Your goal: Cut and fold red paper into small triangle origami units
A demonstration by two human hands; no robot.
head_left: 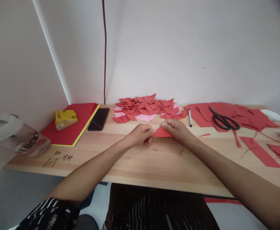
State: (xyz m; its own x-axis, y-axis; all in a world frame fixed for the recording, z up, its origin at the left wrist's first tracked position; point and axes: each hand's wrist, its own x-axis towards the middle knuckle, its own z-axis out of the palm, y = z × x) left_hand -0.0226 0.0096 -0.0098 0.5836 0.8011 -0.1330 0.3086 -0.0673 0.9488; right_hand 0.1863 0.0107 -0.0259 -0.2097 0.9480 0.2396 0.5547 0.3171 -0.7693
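Observation:
A small red paper piece (162, 132) lies folded on the wooden table (140, 159), held between both hands. My left hand (141, 134) is curled, pinching its left end. My right hand (175, 127) is closed on its right end, fingers pressed along the top edge. Just beyond the hands sits a pile of folded red and pink paper shapes (146, 108).
A black pen (190, 117), black scissors (223, 120) and red paper scraps (259, 150) lie to the right. A black phone (98, 118), a red sheet stack (70, 127) with a yellow packet (65, 118), and a plastic-wrapped item (25, 140) sit left. The wall is close behind.

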